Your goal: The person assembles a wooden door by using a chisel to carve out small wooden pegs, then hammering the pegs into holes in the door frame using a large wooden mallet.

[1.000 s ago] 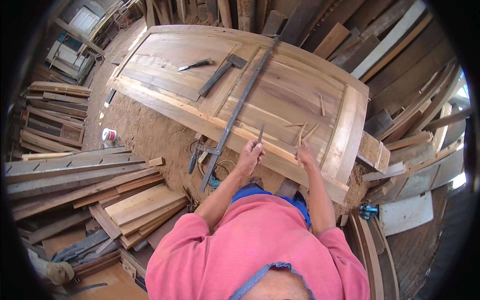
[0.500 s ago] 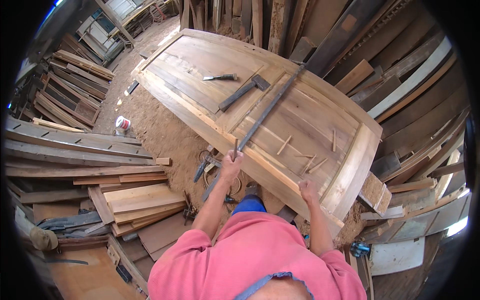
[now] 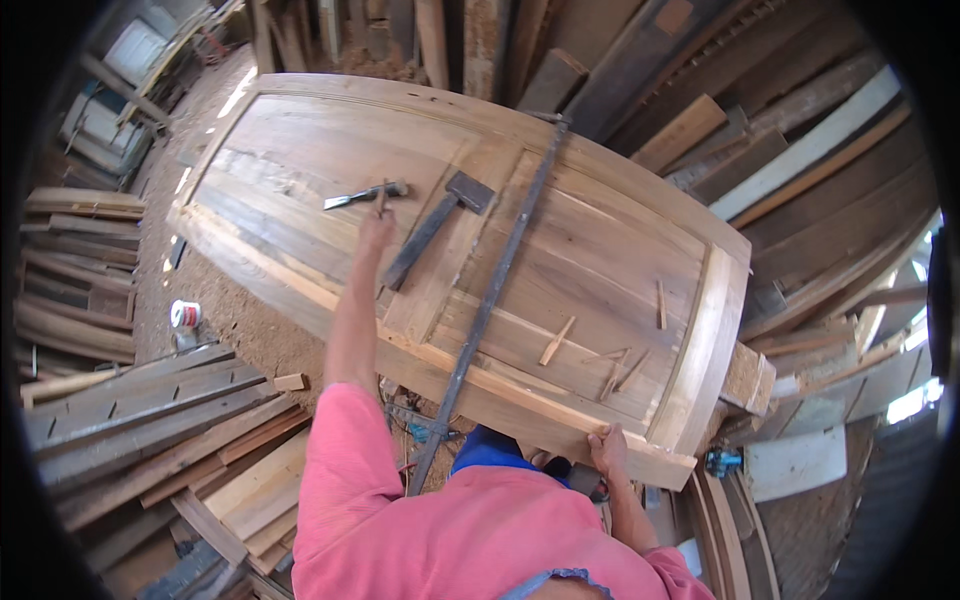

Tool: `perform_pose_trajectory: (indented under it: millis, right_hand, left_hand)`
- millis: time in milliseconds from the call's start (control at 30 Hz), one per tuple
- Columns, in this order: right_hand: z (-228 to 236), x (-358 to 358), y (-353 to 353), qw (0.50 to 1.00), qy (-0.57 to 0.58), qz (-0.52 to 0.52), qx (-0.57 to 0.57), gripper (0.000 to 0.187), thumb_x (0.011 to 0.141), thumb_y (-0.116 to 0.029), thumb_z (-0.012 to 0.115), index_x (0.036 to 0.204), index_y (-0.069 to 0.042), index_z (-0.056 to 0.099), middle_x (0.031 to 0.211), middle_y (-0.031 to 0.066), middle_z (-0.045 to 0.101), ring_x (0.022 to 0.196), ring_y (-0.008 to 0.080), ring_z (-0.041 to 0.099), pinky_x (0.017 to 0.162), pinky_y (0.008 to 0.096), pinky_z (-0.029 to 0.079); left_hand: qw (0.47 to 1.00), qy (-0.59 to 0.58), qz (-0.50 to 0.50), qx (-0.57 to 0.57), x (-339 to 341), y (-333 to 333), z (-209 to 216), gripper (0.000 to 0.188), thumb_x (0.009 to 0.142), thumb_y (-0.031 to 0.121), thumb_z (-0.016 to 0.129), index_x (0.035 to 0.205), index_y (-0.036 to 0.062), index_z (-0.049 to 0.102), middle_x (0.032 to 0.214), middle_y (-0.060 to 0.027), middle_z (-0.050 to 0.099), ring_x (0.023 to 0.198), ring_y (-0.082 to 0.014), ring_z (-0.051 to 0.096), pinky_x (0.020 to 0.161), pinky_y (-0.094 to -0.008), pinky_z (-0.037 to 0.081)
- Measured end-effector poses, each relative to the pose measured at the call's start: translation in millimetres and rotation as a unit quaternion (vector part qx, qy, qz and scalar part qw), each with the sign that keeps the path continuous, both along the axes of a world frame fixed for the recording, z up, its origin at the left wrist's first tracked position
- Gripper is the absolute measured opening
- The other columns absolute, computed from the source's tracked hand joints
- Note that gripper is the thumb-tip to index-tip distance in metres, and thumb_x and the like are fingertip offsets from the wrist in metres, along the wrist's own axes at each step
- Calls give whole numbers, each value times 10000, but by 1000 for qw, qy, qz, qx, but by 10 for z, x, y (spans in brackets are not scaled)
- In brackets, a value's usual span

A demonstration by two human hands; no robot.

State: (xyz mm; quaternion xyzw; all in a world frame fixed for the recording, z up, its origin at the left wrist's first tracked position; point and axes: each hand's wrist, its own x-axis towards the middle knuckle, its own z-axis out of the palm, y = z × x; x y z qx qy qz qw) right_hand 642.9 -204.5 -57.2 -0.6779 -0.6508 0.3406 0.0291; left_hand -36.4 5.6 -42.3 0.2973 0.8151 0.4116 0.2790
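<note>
A large panelled wooden door (image 3: 590, 240) lies flat before me. My left hand (image 3: 376, 228) reaches over its left panel, fingers closed on a thin wooden peg (image 3: 382, 196) that points up beside the handle of a chisel (image 3: 358, 197). Whether the fingers also touch the chisel, I cannot tell. To the right of that hand lies a hammer (image 3: 437, 230) with a dark square head. My right hand (image 3: 608, 450) is closed over the door's near edge, close to its right corner. A long metal bar clamp (image 3: 492, 295) crosses the door from far edge to near edge.
Several loose wooden pegs (image 3: 557, 341) lie on the right panel. Stacked boards (image 3: 250, 490) fill the left side, and planks (image 3: 690, 135) lean beyond the door. A white tub (image 3: 185, 314) stands on the dusty floor. A blue power tool (image 3: 722, 462) lies at right.
My left hand has moved forward and left with the peg, from beside the clamp to the chisel. My right hand has come down onto the door's near edge. The view has shifted.
</note>
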Motion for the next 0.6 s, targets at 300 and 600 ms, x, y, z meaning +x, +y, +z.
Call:
perform_pose_trajectory:
  millis: [300, 600]
  right_hand:
    - [41, -56, -17, 994, -65, -81, -33, 395, 752, -175, 753, 952, -26, 447, 824, 232, 585, 827, 430, 573, 741, 474, 448]
    - [99, -78, 158, 988, -98, -68, -102, 401, 795, -210, 716, 1039, 20, 496, 914, 260, 627, 854, 417, 613, 732, 459, 475]
  left_hand:
    - [979, -182, 38, -85, -281, 964, -129, 427, 947, 497, 498, 1104, 102, 532, 826, -102, 567, 637, -223, 600, 544, -365, 550]
    - [991, -93, 95, 33, 81, 588, -114, 317, 982, 367, 488, 1014, 55, 534, 732, -69, 549, 537, -160, 534, 421, -288, 437]
